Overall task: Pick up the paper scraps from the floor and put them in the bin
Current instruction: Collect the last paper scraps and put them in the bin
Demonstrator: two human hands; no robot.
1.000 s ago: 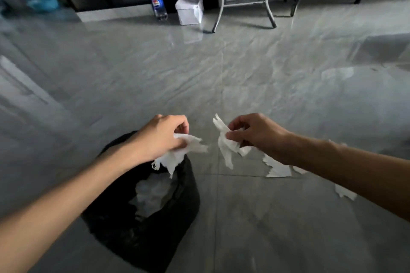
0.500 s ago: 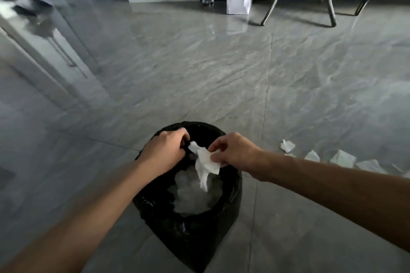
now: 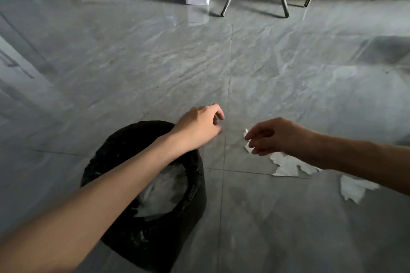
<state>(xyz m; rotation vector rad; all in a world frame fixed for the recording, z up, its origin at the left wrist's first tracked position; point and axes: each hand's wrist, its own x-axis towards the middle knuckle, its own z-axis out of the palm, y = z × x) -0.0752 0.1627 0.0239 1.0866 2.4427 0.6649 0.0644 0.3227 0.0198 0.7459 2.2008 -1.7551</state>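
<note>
My forearm hides part of the black-lined bin (image 3: 188, 213); right of it, my right hand (image 3: 269, 136) half covers a ragged white scrap (image 3: 246, 142), grip unclear. My left hand (image 3: 199, 126) curls loosely, empty.

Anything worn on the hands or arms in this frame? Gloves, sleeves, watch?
Nothing visible. Left hand and right hand are bare: no gloves, rings, or markings to be seen. Both forearms are bare to the frame edge: no sleeves, watch or bands in view.
</note>
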